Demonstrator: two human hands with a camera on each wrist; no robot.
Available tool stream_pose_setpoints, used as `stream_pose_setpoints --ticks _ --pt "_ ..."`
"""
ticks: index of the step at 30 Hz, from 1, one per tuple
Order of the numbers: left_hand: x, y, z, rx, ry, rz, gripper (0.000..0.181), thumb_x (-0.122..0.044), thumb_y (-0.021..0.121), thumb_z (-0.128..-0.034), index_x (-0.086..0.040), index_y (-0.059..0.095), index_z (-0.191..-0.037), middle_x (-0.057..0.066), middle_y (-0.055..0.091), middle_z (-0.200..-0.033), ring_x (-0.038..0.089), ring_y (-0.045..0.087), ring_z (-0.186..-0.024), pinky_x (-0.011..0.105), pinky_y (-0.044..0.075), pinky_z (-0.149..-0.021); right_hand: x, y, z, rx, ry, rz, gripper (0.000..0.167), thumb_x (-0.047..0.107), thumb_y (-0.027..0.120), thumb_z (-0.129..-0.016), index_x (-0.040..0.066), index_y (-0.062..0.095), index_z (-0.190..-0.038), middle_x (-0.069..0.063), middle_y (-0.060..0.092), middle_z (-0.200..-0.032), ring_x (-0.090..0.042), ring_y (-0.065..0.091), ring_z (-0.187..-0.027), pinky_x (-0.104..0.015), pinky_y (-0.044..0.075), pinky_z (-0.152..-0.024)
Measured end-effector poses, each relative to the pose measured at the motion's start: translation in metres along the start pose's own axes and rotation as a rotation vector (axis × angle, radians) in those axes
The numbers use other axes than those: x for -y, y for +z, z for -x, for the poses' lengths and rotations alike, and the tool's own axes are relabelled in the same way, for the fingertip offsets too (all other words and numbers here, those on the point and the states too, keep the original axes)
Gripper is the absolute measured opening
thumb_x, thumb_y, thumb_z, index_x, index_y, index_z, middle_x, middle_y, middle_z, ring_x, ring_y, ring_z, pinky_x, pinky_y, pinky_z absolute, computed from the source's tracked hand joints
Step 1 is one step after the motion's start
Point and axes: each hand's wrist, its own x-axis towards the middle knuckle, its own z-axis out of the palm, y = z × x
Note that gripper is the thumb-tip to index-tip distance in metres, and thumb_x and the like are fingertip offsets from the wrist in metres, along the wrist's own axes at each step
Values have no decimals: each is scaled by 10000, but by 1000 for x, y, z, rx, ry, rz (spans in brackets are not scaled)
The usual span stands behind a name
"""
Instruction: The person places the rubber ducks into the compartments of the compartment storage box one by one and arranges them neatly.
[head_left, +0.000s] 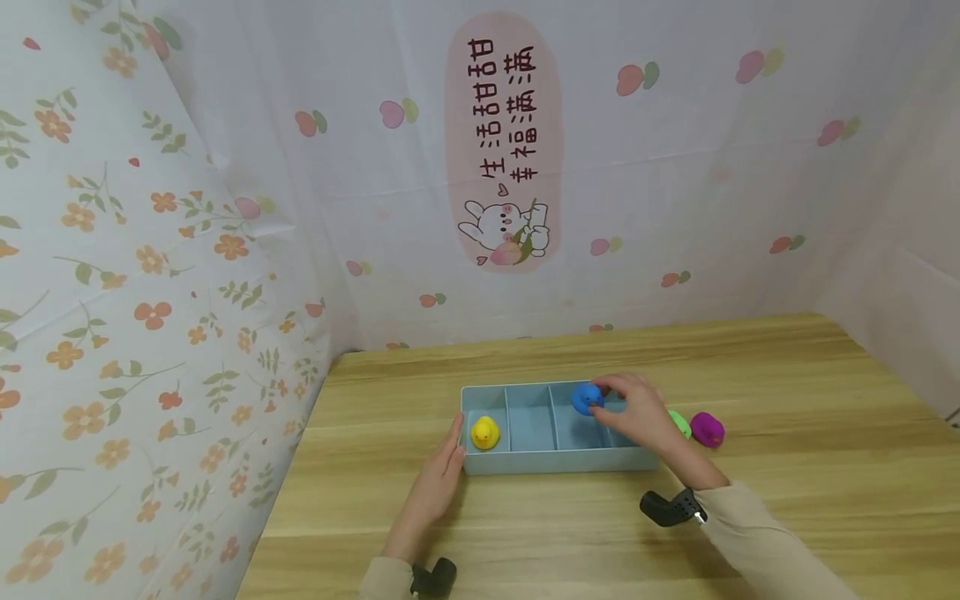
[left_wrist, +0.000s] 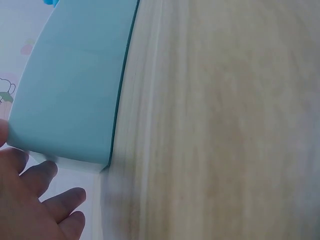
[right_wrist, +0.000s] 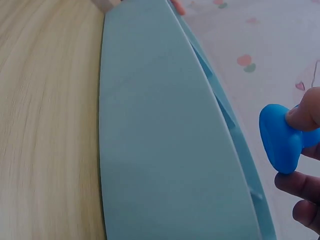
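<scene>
My right hand (head_left: 636,410) pinches a blue toy duck (head_left: 587,398) between thumb and fingers, above the third compartment from the left of a light blue divided box (head_left: 555,462). The right wrist view shows the blue duck (right_wrist: 281,140) held higher than the box's rim. A yellow toy duck (head_left: 485,433) sits in the leftmost compartment. My left hand (head_left: 435,479) rests against the box's left end; in the left wrist view, its fingers (left_wrist: 40,177) touch the end wall near the corner. My right hand and forearm hide part of the box's right end.
To the right of the box, a green toy (head_left: 680,423), partly hidden by my right hand, lies beside a purple toy duck (head_left: 707,429). All stand on a wood-grain table (head_left: 390,383). Printed cloth (head_left: 337,217) hangs behind the table and along its left side.
</scene>
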Motion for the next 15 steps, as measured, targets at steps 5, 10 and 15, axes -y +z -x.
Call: stream_pose_setpoints --ticks 5,10,15 --pt "0 -1 0 2 2 4 504 -226 329 -1051 -92 221 -1525 127 260 -1559 347 299 -1410 514 255 -1152 10 10 -5 19 -16 4 346 148 758 -773 61 682 -1099 -75 669 -956 -302 551 -947 -472 380 -810" --pt "-1 -1 0 3 13 1 505 -233 330 -1052 -84 225 -1523 132 268 -1555 342 302 -1409 511 258 -1152 17 18 -7 35 -14 20 340 180 759 -775 90 686 -1096 -52 663 -966 -272 546 -914 -406 316 -737" --pt "0 -2 0 4 6 3 500 -200 338 -1048 -78 229 -1521 135 269 -1555 347 301 -1409 516 254 -1152 22 27 -9 38 -27 18 313 182 775 -762 115 697 -1058 -27 664 -947 -237 523 -892 -399 295 -721"
